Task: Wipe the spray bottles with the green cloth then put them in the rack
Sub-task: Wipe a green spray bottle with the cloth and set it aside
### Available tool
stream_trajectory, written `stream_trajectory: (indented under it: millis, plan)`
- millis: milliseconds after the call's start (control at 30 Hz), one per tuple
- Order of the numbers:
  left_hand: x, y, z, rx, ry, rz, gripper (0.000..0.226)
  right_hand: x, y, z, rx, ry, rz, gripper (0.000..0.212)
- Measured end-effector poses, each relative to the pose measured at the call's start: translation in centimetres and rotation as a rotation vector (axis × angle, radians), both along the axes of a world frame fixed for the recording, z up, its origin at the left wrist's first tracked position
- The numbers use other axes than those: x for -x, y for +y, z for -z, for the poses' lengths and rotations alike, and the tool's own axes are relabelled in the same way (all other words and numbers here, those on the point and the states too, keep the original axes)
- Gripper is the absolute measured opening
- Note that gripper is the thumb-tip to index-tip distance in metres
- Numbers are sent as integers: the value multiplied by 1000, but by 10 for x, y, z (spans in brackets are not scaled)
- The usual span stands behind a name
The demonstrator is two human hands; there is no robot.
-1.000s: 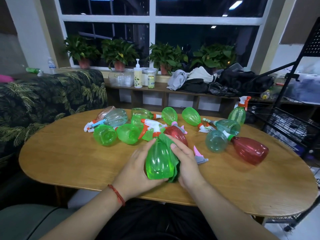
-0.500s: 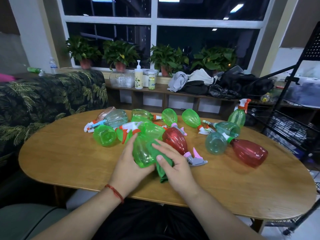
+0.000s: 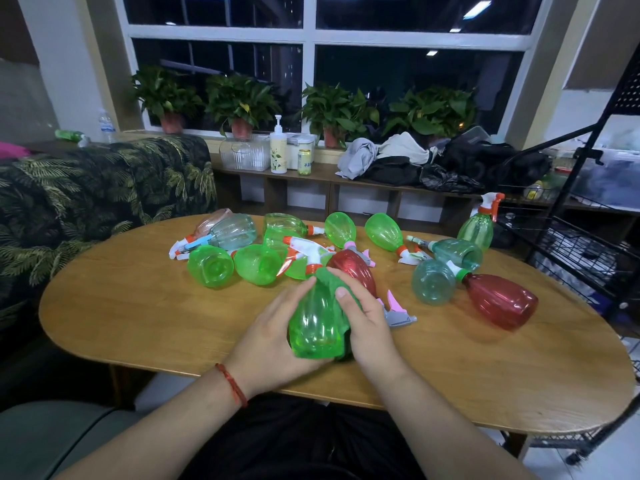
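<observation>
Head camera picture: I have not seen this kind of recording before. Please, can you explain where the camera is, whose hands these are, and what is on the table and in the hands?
There is no machine here. A person wears one wide-angle camera on the head, so you look forward and down at that person's own two bare hands. The left hand holds a green spray bottle just over the wooden table. The right hand presses a green cloth against that bottle. Behind the hands lie the other spray bottles, mostly green. A red bottle lies at the right, and one upright green bottle stands at the far right. The black wire rack stands beside the table's right end.
</observation>
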State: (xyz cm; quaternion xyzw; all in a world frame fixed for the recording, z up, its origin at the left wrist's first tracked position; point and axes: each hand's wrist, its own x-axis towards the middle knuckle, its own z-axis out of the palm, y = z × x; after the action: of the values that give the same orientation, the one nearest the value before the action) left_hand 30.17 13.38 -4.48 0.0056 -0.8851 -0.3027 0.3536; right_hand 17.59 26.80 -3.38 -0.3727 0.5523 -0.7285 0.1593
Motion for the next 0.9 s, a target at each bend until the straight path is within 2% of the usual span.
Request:
stream_trajectory:
  millis: [133, 200, 333, 533, 767, 900]
  plan:
    - [-3, -2, -3, -80, -49, 61, 117, 5, 1, 0, 55, -129, -47, 31]
    - [-2, -2, -3, -43, -57, 48, 118, 7, 1, 1, 66, -149, -45, 33]
    - [4, -3, 1, 106, -57, -57, 117, 8, 0, 2, 60, -113, -14, 34]
    - [5, -5, 6, 29, -42, -108, 119, 4, 4, 0, 20, -29, -36, 34]
    - [5, -8, 6, -149, -14, -215, 122, -3, 4, 1, -78, 296, 35, 36]
    - [5, -11, 7, -180, -13, -211, 119, -7, 4, 4, -97, 385, 33, 39]
